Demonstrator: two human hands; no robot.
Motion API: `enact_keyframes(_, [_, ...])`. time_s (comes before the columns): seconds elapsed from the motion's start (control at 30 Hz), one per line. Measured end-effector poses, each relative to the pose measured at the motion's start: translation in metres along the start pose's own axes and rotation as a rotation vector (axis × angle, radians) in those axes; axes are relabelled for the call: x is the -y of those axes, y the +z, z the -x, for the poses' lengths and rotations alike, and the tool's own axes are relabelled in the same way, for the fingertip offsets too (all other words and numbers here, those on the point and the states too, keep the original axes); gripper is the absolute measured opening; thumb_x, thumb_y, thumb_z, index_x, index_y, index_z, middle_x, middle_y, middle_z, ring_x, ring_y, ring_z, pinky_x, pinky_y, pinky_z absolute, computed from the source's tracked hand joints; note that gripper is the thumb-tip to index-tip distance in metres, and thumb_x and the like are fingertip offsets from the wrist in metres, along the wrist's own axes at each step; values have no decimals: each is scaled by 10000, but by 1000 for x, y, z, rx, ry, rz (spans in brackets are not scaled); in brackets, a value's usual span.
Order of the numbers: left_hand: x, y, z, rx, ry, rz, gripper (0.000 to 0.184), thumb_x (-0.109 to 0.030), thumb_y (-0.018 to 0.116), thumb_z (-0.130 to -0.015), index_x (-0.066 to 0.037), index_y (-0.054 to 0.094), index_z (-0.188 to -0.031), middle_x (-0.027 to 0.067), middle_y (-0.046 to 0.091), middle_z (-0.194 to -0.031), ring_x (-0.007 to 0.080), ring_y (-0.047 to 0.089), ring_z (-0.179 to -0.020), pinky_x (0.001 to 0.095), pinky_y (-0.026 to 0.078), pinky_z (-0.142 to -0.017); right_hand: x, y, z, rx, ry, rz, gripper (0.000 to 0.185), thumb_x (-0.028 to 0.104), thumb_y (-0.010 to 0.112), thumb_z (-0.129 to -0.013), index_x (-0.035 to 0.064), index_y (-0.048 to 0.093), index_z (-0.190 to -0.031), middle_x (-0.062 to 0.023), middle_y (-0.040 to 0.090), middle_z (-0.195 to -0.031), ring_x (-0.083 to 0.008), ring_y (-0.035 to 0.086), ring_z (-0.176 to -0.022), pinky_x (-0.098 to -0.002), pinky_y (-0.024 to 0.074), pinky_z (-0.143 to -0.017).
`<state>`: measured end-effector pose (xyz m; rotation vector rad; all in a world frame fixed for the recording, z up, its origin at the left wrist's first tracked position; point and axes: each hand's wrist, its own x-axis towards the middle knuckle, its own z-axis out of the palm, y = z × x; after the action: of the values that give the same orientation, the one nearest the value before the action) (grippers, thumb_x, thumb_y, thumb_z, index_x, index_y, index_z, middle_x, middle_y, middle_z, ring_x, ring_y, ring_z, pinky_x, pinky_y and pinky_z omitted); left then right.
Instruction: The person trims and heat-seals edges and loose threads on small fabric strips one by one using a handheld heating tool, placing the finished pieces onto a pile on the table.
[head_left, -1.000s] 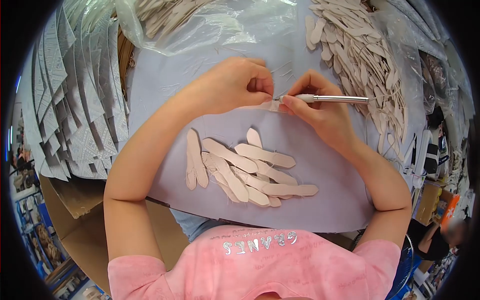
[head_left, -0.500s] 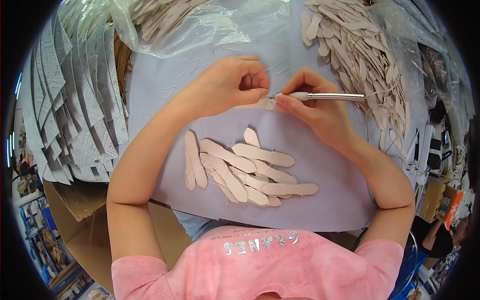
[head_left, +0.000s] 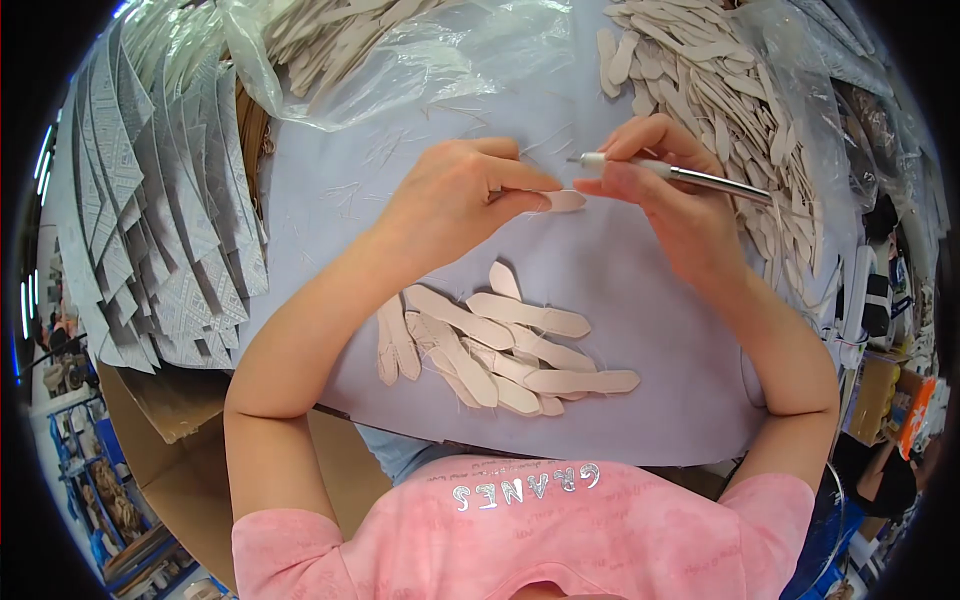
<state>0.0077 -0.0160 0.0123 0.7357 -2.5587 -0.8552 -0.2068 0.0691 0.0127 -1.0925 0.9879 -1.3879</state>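
My left hand (head_left: 465,195) pinches a pale beige strap piece (head_left: 568,201), whose pointed end sticks out past the fingertips. In my right hand (head_left: 680,195) is a pen-like tool (head_left: 722,184) with a silver barrel, a white grip and a thin metal tip pointing left. The tip is apart from the piece, a little above it. Nearer my body lies a loose pile of similar beige strap pieces (head_left: 545,381), some with stitching and loose thread ends. My left hand hides most of the held piece.
A large heap of beige pieces (head_left: 720,95) lies at the back right, and another heap (head_left: 325,40) at the back left beside clear plastic (head_left: 450,65). Grey patterned sheets (head_left: 170,220) hang at the left. Thread scraps (head_left: 385,145) lie on the grey-lilac table surface (head_left: 680,400).
My right hand has moved right and slightly up, drawing the tool tip away from the left fingers. My left hand has shifted slightly right and down, and the piece's end now shows clearly.
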Motion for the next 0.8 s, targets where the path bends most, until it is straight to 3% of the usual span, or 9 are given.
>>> enact_keyframes(0.07, [2,6,0,-96,25,23,99,-69,707,-814,-73,732,-910,68,621,-762,248,617,-639,349,484,-602,1,-1,1,60,82,135,96,70,658,-910,11,590,-945,-54,636,-879,-110,644,-826,-270,535,-826])
enact_keyframes(0.33, [9,8,-3,-114,-63,85,43,-39,665,-848,-33,701,-872,77,639,-779,210,621,-596,321,486,-571,-17,-1,-4,110,130,363,144,108,702,-883,30,582,-898,-10,628,-801,-40,555,-734,-202,439,-654])
enact_keyframes(0.5, [3,1,-5,-38,-167,248,50,-28,622,-887,-11,660,-913,85,644,-765,183,629,-588,312,487,-561,-15,2,-4,94,131,373,147,116,714,-878,39,589,-885,3,616,-798,-29,520,-711,-194,401,-628])
enact_keyframes(0.6, [5,2,-5,-16,-176,270,109,-125,591,-985,-42,651,-950,12,599,-679,62,544,-583,229,406,-509,-16,4,-3,83,126,327,151,120,721,-875,40,593,-875,9,606,-790,-27,511,-713,-195,398,-629])
enact_keyframes(0.77, [6,3,-5,-30,-166,303,116,-139,578,-994,-41,635,-970,7,603,-696,66,534,-573,233,405,-507,-15,4,-4,97,140,336,152,121,722,-873,39,594,-875,8,605,-789,-27,522,-727,-194,399,-631])
enact_keyframes(0.8, [4,1,-5,-21,-202,332,86,-111,587,-971,-33,623,-979,36,612,-713,100,562,-585,259,433,-530,-16,4,-4,91,139,330,154,122,724,-871,39,594,-875,9,602,-786,-28,524,-723,-195,399,-629])
